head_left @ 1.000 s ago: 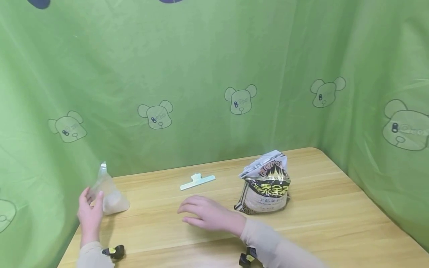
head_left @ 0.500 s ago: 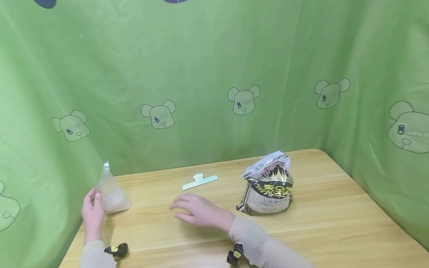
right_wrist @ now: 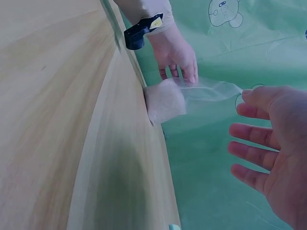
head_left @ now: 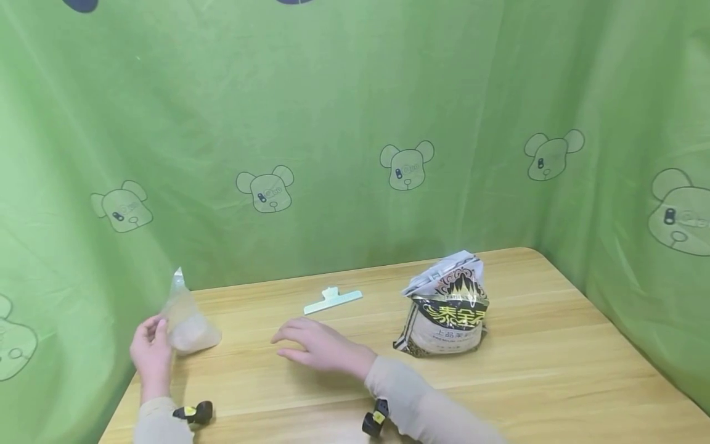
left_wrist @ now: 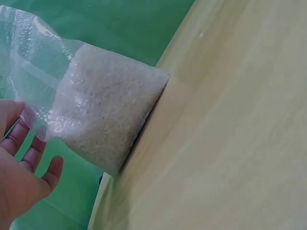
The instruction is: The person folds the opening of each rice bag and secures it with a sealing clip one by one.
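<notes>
On the left of the table stands a clear plastic bag of rice point(head_left: 191, 330), its loose top rising to a point. My left hand point(head_left: 152, 353) pinches the near left side of this bag between thumb and forefinger. In the left wrist view the rice point(left_wrist: 108, 103) fills the bag's lower part, and the remaining fingers point(left_wrist: 53, 172) are off the plastic. My right hand point(head_left: 322, 346) hovers over the middle of the table, fingers loosely spread and holding nothing. The right wrist view shows that hand point(right_wrist: 273, 143) apart from the bag.
A pale green bag clip point(head_left: 333, 301) lies behind my right hand. Further right stands a printed rice package point(head_left: 446, 314) with its top folded over. A green curtain point(head_left: 333, 123) with bear-head prints hangs along the wooden table's point(head_left: 554, 345) back and sides.
My left hand has closed its thumb and finger on the bag's side. My right hand has moved left towards the bag. The head view has shifted slightly.
</notes>
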Demonstrator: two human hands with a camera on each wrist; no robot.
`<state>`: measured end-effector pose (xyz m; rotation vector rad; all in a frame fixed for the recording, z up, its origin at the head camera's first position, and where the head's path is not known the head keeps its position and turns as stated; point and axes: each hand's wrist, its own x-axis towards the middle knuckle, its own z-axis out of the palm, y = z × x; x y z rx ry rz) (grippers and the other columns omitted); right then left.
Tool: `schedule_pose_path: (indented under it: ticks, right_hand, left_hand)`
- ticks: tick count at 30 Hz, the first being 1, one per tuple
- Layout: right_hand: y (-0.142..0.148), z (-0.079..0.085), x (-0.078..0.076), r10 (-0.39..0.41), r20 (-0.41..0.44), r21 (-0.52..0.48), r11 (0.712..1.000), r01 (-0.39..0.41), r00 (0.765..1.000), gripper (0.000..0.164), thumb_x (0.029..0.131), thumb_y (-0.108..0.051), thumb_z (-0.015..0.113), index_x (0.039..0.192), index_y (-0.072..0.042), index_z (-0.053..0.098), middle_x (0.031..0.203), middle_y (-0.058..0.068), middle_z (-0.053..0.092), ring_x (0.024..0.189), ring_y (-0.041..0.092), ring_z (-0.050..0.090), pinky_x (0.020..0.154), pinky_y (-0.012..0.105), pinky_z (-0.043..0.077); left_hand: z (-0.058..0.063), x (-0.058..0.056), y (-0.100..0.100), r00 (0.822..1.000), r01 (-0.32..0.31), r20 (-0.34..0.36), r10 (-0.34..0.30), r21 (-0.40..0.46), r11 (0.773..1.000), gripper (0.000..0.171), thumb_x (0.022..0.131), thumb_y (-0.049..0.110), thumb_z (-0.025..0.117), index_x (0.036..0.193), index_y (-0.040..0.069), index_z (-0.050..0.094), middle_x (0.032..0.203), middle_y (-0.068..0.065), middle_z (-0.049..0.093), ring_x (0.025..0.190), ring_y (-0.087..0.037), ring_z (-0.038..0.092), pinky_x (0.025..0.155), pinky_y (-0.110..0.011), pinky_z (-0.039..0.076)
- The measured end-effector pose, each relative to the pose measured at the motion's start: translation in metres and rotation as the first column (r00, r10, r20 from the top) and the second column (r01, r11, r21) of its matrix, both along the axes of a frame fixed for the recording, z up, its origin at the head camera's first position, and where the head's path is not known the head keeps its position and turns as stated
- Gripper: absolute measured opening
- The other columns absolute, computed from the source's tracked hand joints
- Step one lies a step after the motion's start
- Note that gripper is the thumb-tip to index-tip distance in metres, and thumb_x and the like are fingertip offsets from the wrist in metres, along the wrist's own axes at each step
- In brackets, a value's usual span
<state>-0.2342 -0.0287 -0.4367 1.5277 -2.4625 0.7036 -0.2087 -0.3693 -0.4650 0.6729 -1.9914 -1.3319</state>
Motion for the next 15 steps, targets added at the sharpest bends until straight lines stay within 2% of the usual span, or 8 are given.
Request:
schedule_pose_path:
  ticks: [2,7,12,15]
  right_hand:
    - [-0.004,-0.002,-0.001,-0.007,0.016,0.009,1.0,0.007,1.0,0.031,0.1,-0.035,0.051,0.124,-0.02,0.063,0.125,-0.003,0.065,0.119,0.011,0.059,0.107,0.026,0.044]
    - [-0.015,-0.006,-0.004,-0.013,0.045,0.028,1.0,0.012,0.999,0.031,0.1,-0.035,0.051,0.125,-0.02,0.062,0.128,-0.003,0.064,0.122,0.012,0.057,0.108,0.028,0.043]
    - [-0.026,-0.01,-0.004,-0.023,0.09,0.049,0.999,0.018,0.996,0.033,0.101,-0.037,0.049,0.127,-0.021,0.061,0.13,-0.003,0.063,0.123,0.012,0.057,0.109,0.027,0.043]
    - [-0.031,-0.013,-0.003,-0.033,0.125,0.059,0.998,0.025,0.992,0.033,0.101,-0.038,0.049,0.127,-0.021,0.061,0.13,-0.004,0.062,0.122,0.011,0.057,0.108,0.027,0.044]
  left_hand:
    - [-0.001,0.0,-0.001,1.0,0.005,-0.03,-0.004,0.014,1.0,0.03,0.101,0.028,0.052,0.12,0.006,0.059,0.094,0.027,0.051,0.09,0.008,0.045,0.086,-0.017,0.039]
    - [-0.001,-0.001,-0.001,0.996,0.05,-0.083,-0.04,0.114,0.992,0.013,0.1,0.026,0.054,0.106,0.017,0.06,0.094,0.025,0.057,0.092,0.005,0.05,0.081,-0.007,0.041]
    - [0.0,-0.002,0.002,0.979,0.118,-0.193,-0.071,0.245,0.962,0.007,0.099,0.017,0.055,0.104,0.014,0.058,0.091,0.02,0.061,0.093,0.003,0.056,0.082,-0.003,0.044]
    - [0.001,-0.004,0.004,0.968,0.148,-0.239,-0.079,0.287,0.946,0.005,0.099,0.015,0.054,0.102,0.013,0.057,0.091,0.018,0.063,0.092,0.002,0.058,0.083,-0.003,0.046]
